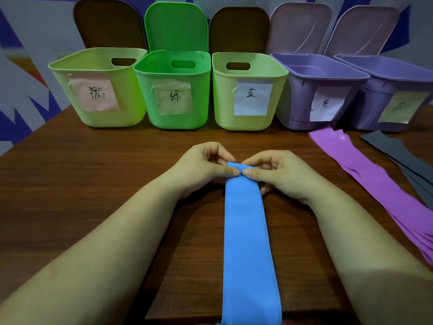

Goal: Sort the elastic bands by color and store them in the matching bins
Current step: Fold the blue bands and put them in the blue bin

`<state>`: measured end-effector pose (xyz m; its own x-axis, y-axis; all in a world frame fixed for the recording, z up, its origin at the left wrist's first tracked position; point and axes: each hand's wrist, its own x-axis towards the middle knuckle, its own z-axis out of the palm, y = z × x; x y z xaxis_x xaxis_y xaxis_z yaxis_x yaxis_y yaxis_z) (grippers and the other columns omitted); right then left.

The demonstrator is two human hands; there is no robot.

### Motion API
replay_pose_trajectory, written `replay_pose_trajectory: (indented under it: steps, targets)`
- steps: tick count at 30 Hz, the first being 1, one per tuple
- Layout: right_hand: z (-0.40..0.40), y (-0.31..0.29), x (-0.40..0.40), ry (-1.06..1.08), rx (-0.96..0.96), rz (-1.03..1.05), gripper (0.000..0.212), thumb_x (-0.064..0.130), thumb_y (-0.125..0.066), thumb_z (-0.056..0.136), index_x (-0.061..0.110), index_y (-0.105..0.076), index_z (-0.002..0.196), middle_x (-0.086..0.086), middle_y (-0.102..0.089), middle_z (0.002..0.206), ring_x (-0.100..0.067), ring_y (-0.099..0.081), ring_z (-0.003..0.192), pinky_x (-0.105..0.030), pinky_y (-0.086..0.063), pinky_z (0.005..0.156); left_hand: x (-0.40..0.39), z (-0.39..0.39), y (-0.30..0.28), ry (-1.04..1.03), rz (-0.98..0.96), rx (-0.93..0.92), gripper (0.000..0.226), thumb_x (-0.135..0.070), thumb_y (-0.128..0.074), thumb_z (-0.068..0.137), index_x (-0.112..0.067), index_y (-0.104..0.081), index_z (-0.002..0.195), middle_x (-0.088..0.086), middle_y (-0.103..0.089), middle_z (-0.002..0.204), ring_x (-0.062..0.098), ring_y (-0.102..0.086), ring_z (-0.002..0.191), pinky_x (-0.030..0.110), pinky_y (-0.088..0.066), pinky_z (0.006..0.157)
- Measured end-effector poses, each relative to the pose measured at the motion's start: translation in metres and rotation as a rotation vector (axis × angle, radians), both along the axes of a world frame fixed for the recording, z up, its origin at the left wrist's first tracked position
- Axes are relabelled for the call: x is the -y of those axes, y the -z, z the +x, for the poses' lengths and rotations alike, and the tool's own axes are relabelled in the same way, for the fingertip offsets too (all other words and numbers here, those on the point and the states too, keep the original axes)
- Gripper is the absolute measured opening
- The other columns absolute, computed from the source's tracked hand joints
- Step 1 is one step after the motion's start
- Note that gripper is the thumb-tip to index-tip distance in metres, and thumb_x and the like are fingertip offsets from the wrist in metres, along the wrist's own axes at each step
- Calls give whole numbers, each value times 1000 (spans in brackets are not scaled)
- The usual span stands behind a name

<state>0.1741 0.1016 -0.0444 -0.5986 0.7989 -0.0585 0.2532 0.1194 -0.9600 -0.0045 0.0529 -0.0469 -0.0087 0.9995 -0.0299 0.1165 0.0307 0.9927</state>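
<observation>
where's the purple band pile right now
In the head view, the purple band pile lies on the table's right side, running diagonally from the purple-labelled bin, with the grey bands right of it and the right hand to its left.

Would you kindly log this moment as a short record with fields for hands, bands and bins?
left hand: left hand pinches the far end of the blue band
right hand: right hand pinches the same end
blue band: lies lengthwise on the wooden table
other bands: purple bands and grey bands lie at right
bins: five open bins; the bin labelled 蓝 stands straight ahead
</observation>
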Motion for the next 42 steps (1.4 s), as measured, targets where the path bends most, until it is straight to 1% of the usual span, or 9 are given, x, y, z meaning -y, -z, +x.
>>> replay_pose_trajectory:
  steps: [5,8,12,16,27,30,33,37,42]
  targets:
    - [2,-1,1,2,33,50,10,5,-69,82,14,-66,85,3,-67,66,-8,-64,61,-21,-53,54,1,1,-2,40,-36,-41,20,3,-72,76,-11,-58,78,2,-60,71,15,-62,69,25,-55,65]
    - [1,-1,2,3,21,35,11,2,-70,81,11,-65,83,2,-65,66,-6,-63,60,-19,-53,53,2,1,-4,69,-70,-34,18,2,-71,76,-10,-58,80,0,-60,69,10,-62,64,19,-53,57]
    - [1,-3,3,7,29,42,12,2,-71,80,12,-65,83,0,-65,68,-6,-62,60,-19,-52,53,3,0,-5,75,-61,-14,20,5,-72,74,-10,-59,79,0,-59,69,11,-61,64,19,-53,59]
    - [0,-2,3,12,8,37,15,0,-71,78,13,-64,80,1,-65,67,-7,-62,59,-20,-52,53,3,2,-5,67,-44,9,16,-3,-74,74,-11,-60,73,-3,-61,61,7,-61,60,18,-50,56]
    - [0,-4,3,-18,28,16,22,-3,-74,74,10,-66,89,-3,-66,73,-6,-61,59,-19,-51,52,2,1,-3,54,-70,-1,24,8,-72,72,-12,-60,73,-1,-57,64,7,-57,56,15,-49,55]
    - [-1,-3,4,-31,70,27,25,7,-78,71,12,-68,93,0,-67,73,-3,-57,57,-17,-43,46,3,0,-3,60,-62,36,26,12,-70,72,-11,-58,73,-2,-55,61,5,-56,53,14,-48,53]
    - [0,-5,5,-41,87,24,32,29,-78,63,14,-71,90,2,-69,68,-4,-54,57,-18,-39,45,3,0,-3,74,-34,5,27,11,-72,71,-13,-57,73,-3,-54,62,6,-53,55,14,-47,54]
    - [2,-4,3,-36,89,24,5,22,-71,79,18,-73,82,-4,-66,72,-7,-55,62,-19,-43,46,2,-1,-2,81,3,0,30,9,-73,69,-15,-57,71,-3,-54,66,7,-52,59,15,-46,58]
    - [4,-6,5,-63,63,24,6,10,-67,84,11,-71,88,-2,-65,67,-1,-49,46,-15,-40,44,2,-1,0,106,0,10,33,10,-76,65,-15,-58,76,-2,-56,70,10,-54,63,19,-47,63]
